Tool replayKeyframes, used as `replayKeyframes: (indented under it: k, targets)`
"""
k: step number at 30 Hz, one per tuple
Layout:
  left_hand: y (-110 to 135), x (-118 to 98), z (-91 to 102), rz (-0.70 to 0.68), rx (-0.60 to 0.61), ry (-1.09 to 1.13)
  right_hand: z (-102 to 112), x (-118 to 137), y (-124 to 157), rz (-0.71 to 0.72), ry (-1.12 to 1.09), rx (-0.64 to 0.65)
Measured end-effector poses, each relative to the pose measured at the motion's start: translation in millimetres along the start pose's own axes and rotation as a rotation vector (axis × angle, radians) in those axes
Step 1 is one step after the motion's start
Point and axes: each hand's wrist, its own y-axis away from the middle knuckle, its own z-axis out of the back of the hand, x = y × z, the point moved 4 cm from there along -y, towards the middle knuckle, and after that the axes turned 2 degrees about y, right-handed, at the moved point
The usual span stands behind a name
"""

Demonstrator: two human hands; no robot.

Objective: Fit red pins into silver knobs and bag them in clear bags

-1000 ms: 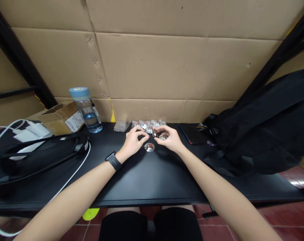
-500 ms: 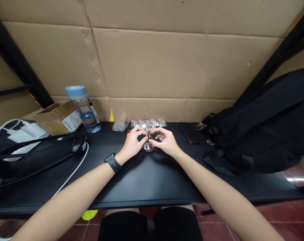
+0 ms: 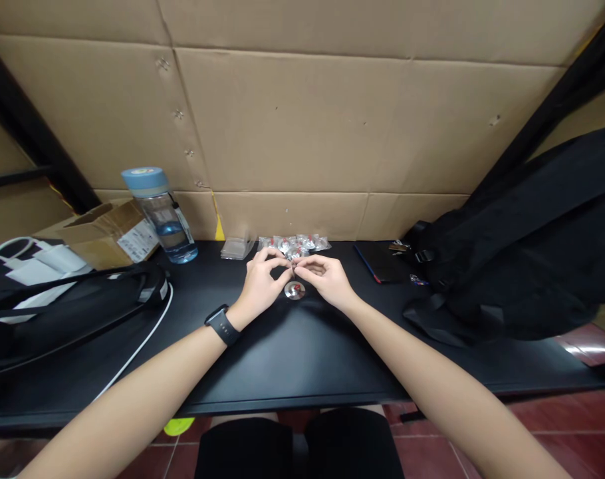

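Note:
My left hand [image 3: 264, 279] and my right hand [image 3: 327, 279] meet over the middle of the black table [image 3: 302, 352]. Fingertips of both pinch a small shiny metal disc [image 3: 293, 267], which looks like a finger cymbal and now shows almost edge-on. Just below the fingers is a second finger cymbal [image 3: 295, 291], silvery and round with red at its centre. Whether it rests on the table or hangs, I cannot tell. Behind my hands lie several more such discs in clear plastic bags [image 3: 297, 245]. A stack of clear plastic sleeves [image 3: 236, 248] sits to their left.
On the left stand a blue-lidded water bottle [image 3: 160, 216], an open cardboard box [image 3: 106, 233] and a black bag [image 3: 73, 319] with white chargers [image 3: 46, 266]. To the right are a dark flat tablet or notebook [image 3: 377, 263], keys [image 3: 398, 247] and a black backpack [image 3: 522, 246].
The pinched disc has turned from showing its face partly to nearly edge-on. My right fingers have drawn closer together around it. The whole view has shifted slightly.

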Motion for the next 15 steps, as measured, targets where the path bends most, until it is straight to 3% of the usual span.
replayKeyframes:
  k: [6, 15]
  targets:
    - [-0.9, -3.8, 2.7, -0.056, -0.017, -0.1, 3.9, 0.6, -2.0, 0.048, 0.194, 0.012]
    - [-1.8, -5.1, 1.4, -0.065, 0.173, 0.002, 3.6, 0.9, -2.7, 0.008, 0.182, 0.061]
